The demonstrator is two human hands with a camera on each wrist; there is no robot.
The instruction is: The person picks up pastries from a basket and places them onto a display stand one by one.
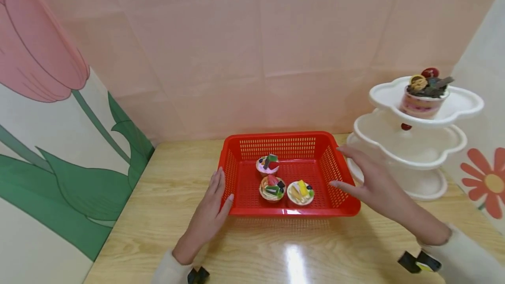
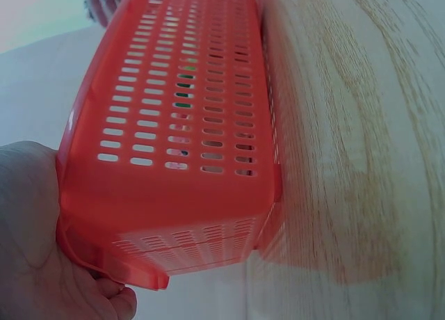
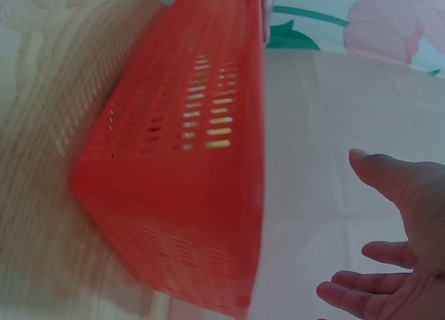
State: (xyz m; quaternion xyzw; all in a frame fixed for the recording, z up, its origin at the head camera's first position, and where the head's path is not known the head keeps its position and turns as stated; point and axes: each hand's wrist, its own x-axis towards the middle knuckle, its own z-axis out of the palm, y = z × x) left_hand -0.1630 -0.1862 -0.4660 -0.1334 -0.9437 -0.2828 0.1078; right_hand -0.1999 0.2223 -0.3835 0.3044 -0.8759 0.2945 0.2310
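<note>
A red plastic basket (image 1: 288, 213) with slotted walls sits on the wooden table. Inside it are three decorated cupcakes: one with pale purple cream (image 1: 267, 165) at the back, one with a strawberry piece (image 1: 272, 188) in front of it, and one with a yellow topping (image 1: 300, 193) to the right. My left hand (image 1: 209, 209) touches the basket's left rim, its fingers extended along that side and its thumb by the front corner. My right hand (image 1: 372, 183) is spread near the right rim; in the right wrist view its thumb and fingers are apart from the basket.
A white tiered stand (image 1: 410, 143) with scalloped plates rises at the right, close behind my right hand. Its top plate bears a cup dessert (image 1: 424, 100). A small red ball (image 1: 406, 126) shows below that plate. A pink backdrop (image 1: 252, 56) hangs behind the table.
</note>
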